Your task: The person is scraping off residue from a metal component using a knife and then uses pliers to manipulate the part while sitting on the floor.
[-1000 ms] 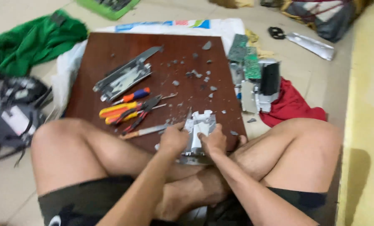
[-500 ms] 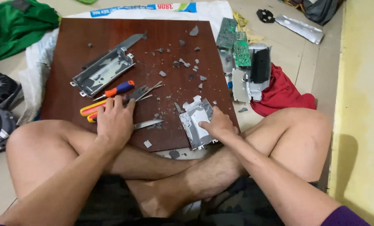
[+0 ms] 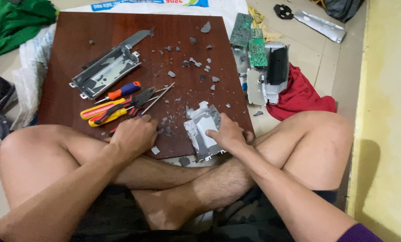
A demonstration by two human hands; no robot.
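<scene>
Grey metal casing [image 3: 202, 130] lies under right hand [image 3: 229, 134], apparently pinned flat.

Board [image 3: 97, 36] – dark glossy wood veneer; bracket [image 3: 203, 130] – dull grey sheet metal; pliers [image 3: 115, 112] – yellow plastic grips; rag [image 3: 301, 96] – red cloth.

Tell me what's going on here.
A person sits cross-legged on the floor at a brown wooden board. The right hand presses down on a bent grey metal casing. The left hand rests by the yellow-handled pliers and screwdrivers. Grey fragments litter the board.
</scene>
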